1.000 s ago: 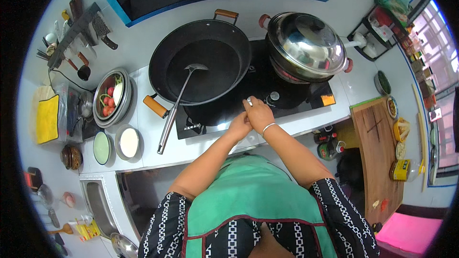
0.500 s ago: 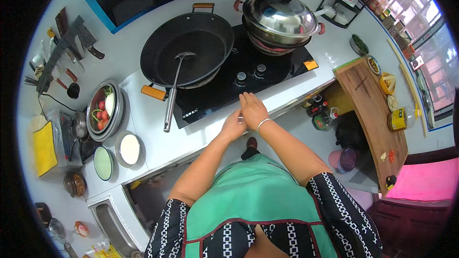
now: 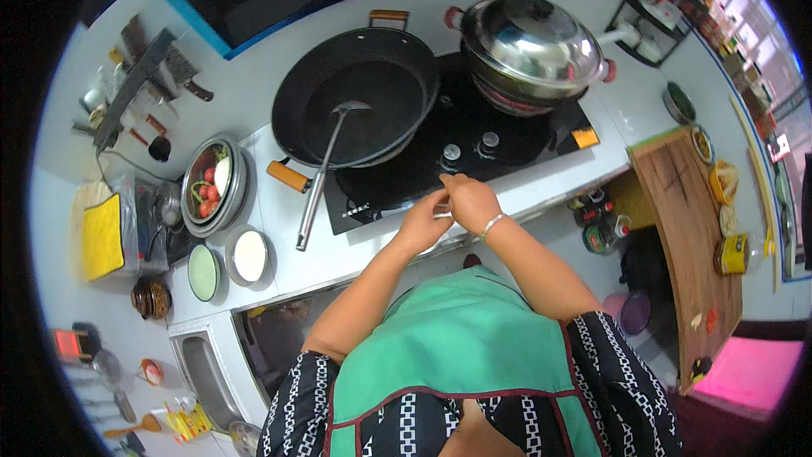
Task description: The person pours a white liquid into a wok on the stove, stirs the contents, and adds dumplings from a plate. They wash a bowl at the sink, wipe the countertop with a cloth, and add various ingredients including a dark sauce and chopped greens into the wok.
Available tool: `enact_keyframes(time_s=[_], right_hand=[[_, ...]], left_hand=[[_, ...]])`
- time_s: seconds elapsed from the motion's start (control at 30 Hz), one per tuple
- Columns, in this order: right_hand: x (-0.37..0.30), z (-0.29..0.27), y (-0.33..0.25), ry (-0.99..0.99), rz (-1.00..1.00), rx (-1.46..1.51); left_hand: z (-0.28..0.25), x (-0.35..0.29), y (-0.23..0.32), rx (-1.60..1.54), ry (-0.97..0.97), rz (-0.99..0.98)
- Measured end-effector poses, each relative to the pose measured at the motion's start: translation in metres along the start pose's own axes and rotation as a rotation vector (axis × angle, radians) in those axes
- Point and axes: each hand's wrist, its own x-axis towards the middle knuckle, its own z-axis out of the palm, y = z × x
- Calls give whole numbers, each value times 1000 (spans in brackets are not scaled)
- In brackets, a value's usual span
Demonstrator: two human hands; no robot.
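Observation:
My left hand (image 3: pixel 423 222) and my right hand (image 3: pixel 474 205) meet at the front edge of the black gas stove (image 3: pixel 359 196). Their fingertips touch and overlap, both sets curled in. Whatever may be between them is hidden. A bracelet circles my right wrist. Beyond my hands stands a large black wok (image 3: pixel 338 63) with wooden-grip handles, on the left burner. A metal spatula (image 3: pixel 315 199) rests in it, its handle hanging over the rim toward me. On the right burner sits a steel pot with a domed lid (image 3: pixel 541 38).
Left on the counter are stacked bowls with tomatoes (image 3: pixel 211 190), a bowl of white stuff (image 3: pixel 250 256) and a green bowl (image 3: pixel 204 272). Knives hang on a wall rack (image 3: pixel 139 85). A wooden board (image 3: pixel 677 203) runs along the right side; bottles (image 3: pixel 599 233) stand below it.
The whole view has shifted, so the stove and counter sit further right in it. My right fingers, stretched over the left hand before, now curl against its fingertips. Wok and spatula stay put.

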Motion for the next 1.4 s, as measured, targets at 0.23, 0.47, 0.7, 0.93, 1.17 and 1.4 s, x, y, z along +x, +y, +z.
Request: enact_keyframes(time_s=[0.23, 0.47, 0.7, 0.93, 1.17, 1.4], right_hand=[[-5, -9, -91, 190, -286, 257], [5, -1, -180, 193, -394, 87], [21, 3, -189, 259, -403, -93], [19, -25, -165, 500, -348, -35], [-4, -57, -165, 632, -466, 28], [-15, -66, -157, 622, -513, 45]], left_hand=[[-57, -80, 0, -632, 350, -228], [-101, -142, 13, -716, 713, 36], [-103, -148, 26, -236, 640, 258], [-88, -149, 53, -282, 424, 268], [-81, -125, 71, -384, 418, 339], [-67, -115, 100, -334, 392, 394]])
